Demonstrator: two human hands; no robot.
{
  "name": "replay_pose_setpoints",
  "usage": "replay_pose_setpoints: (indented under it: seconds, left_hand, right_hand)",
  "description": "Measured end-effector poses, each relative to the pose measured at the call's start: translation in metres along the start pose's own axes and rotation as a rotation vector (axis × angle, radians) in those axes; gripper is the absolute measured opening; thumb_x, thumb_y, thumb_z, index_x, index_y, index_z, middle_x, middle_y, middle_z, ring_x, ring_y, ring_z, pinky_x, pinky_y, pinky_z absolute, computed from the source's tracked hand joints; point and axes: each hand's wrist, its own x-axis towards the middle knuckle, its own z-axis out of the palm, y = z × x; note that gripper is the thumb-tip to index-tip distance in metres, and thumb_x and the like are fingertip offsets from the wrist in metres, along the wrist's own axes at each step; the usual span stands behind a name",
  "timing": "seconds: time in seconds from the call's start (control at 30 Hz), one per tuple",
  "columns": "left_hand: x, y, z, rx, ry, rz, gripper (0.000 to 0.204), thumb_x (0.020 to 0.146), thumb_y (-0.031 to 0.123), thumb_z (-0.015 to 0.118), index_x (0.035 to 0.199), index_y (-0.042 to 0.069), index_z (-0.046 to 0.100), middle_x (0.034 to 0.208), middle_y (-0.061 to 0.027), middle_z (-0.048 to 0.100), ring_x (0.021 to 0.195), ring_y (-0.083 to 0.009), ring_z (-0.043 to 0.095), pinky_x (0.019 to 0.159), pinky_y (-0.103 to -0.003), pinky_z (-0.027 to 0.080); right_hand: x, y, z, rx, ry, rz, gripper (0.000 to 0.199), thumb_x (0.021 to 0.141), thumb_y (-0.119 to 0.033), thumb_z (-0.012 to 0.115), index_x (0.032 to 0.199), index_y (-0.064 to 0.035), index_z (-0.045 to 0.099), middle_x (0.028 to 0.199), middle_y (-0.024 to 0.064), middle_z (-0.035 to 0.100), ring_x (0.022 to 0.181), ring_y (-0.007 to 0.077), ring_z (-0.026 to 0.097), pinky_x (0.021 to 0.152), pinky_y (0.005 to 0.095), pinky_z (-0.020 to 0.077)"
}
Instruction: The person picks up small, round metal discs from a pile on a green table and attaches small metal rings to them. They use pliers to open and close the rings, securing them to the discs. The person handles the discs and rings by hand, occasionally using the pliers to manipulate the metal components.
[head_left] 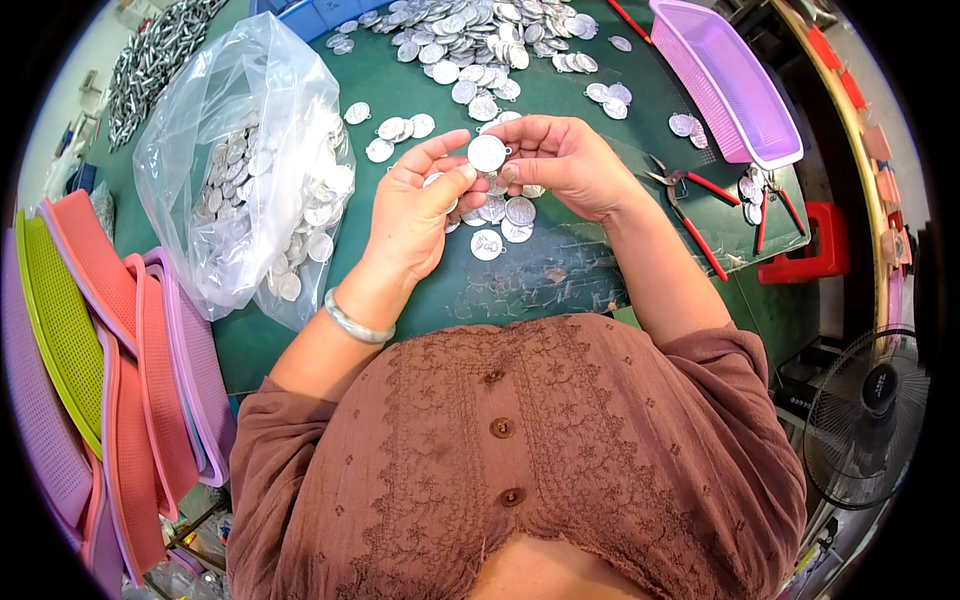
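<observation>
A round silver medal (487,153) with a small loop at its edge is held up between my hands, its face toward me. My left hand (415,205) is closed, fingertips and thumb at the medal's lower left side. More medals show partly between its fingers. Thumb and forefinger of my right hand (565,170) pinch near the loop on the medal's right side. Beneath my hands lie several loose medals (519,211) on the green tabletop (440,290). To the left, an open clear plastic bag (240,95) holds many similar medals.
A large heap of medals (470,30) covers the far table, beside a blue bin (320,18). At right are a lilac basket (735,85), red-handled pliers (690,195), a red stool (808,245) and a fan (865,415). Nested plastic baskets (125,400) stand at left.
</observation>
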Motion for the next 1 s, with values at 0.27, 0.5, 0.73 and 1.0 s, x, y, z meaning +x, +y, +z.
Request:
replay_pose_setpoints:
  seconds: [0.27,0.5,0.73,1.0]
  left_hand:
    - [0.001,-0.002,-0.002,0.009,0.003,0.011,0.033,0.078,0.001,0.056,0.111,0.003,0.050,0.084,-0.0039,0.058,0.072,-0.0106,0.058,0.065,-0.020,0.048]
    - [0.001,-0.002,0.000,0.031,-0.006,-0.085,0.017,0.082,0.009,0.054,0.097,0.002,0.055,0.080,-0.0037,0.058,0.063,-0.0089,0.055,0.054,-0.019,0.045]
    - [0.001,0.003,-0.005,-0.050,-0.133,-0.199,0.014,0.085,0.015,0.049,0.091,0.004,0.054,0.066,-0.0021,0.053,0.053,-0.0087,0.048,0.044,-0.019,0.038]
    - [-0.003,0.002,-0.006,-0.120,-0.114,-0.176,0.018,0.078,0.001,0.055,0.096,0.003,0.053,0.079,-0.0060,0.057,0.064,-0.0109,0.054,0.053,-0.019,0.044]
  right_hand:
    - [-0.001,-0.004,0.003,-0.033,0.069,0.046,0.023,0.074,-0.004,0.060,0.094,0.0044,0.055,0.075,0.0063,0.058,0.061,0.0100,0.054,0.055,0.0211,0.0442]
    - [-0.002,-0.002,0.004,-0.200,0.111,0.092,0.015,0.076,-0.008,0.059,0.088,0.0006,0.056,0.069,0.0018,0.057,0.057,0.0066,0.052,0.051,0.0182,0.0418]
    - [-0.003,0.003,0.002,-0.281,0.077,-0.023,0.011,0.075,-0.006,0.059,0.084,0.0006,0.057,0.069,0.0013,0.056,0.058,0.0047,0.049,0.050,0.0177,0.0389]
    - [-0.059,-0.034,-0.028,-1.418,0.240,-0.348,0.051,0.065,-0.015,0.068,0.111,-0.0065,0.048,0.106,0.0113,0.052,0.098,0.0261,0.050,0.085,0.0339,0.0411]
